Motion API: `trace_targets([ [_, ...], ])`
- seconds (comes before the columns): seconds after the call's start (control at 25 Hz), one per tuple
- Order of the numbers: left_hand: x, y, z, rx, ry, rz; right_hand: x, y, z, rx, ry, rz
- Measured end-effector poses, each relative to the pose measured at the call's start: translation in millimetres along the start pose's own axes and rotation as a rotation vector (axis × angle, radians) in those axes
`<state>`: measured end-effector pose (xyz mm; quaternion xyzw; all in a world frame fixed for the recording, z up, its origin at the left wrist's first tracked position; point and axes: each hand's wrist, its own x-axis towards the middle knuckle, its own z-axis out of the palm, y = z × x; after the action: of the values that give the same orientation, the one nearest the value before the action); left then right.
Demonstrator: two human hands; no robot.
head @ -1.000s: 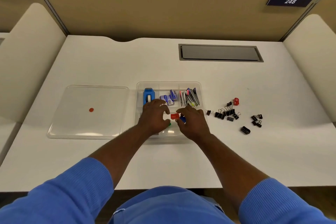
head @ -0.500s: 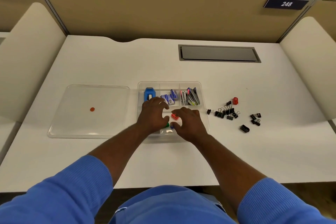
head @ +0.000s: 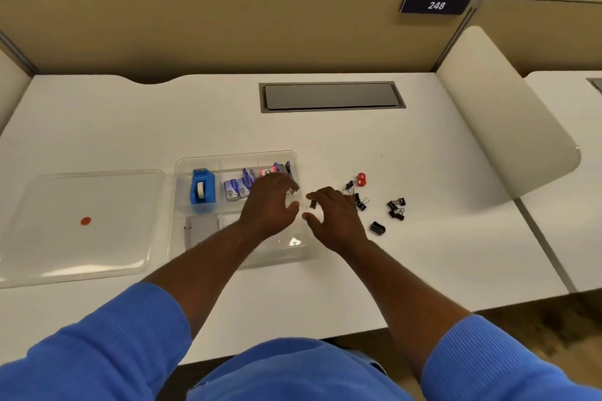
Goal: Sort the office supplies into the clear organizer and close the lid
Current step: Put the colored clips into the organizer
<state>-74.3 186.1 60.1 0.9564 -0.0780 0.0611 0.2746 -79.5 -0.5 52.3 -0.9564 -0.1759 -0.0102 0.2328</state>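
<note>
Head view, only cam I've got. My left hand (head: 268,202) hovers over the right half of the clear organizer (head: 208,159), fingers spread and curled, nothing gripped. My right hand (head: 332,215) sits just past the organizer's right edge above the white surface (head: 163,120), thumb and fingers apart in a loose claw, also empty as far as I can see. A small black binder clip (head: 312,203) lies right below its fingertips; can't tell if they touch it.

Organizer contents: blue tape dispenser (head: 202,185) upright in the back-left compartment, staple boxes (head: 237,185) in the back-middle one, and pens/markers (head: 282,169) in the back-right, partly hidden by my left hand. Front compartments mostly covered by my arm; what's in them I can't make out.

Clear lid (head: 97,257) lies flat on the surface just left of the organizer, w/ a small red dot (head: 85,221) on it.

Right of my right hand: loose cluster of black binder clips (head: 395,208) scattered on the surface, one lone clip (head: 378,228) nearer me, and a small red item (head: 361,179) at the far edge of the group. Grey cable hatch (head: 332,96) set into the surface farther back; plate "248" (head: 436,5) on the partition.
</note>
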Motion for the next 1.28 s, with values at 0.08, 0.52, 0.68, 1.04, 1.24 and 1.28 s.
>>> trace_targets([
  [0.08, 12, 20, 16, -0.020, -0.022, 0.007, -3, 26, -8, 0.005, -0.003, 0.043],
  [0.52, 87, 91, 104, -0.119, -0.149, -0.127, -36, 153, -18, 0.074, -0.122, 0.110],
  [0.68, 122, 98, 126, -0.052, -0.205, -0.181, -34, 172, -20, 0.155, -0.124, 0.057],
  [1.04, 152, 107, 155, 0.279, -0.386, -0.115, -13, 197, -41, 0.236, -0.057, -0.062],
  [1.24, 153, 116, 154, 0.249, -0.327, -0.119, -6, 207, -46, 0.211, -0.041, -0.062],
  [1.28, 151, 116, 152, 0.224, -0.310, -0.112, -4, 207, -47, 0.210, -0.038, -0.061],
])
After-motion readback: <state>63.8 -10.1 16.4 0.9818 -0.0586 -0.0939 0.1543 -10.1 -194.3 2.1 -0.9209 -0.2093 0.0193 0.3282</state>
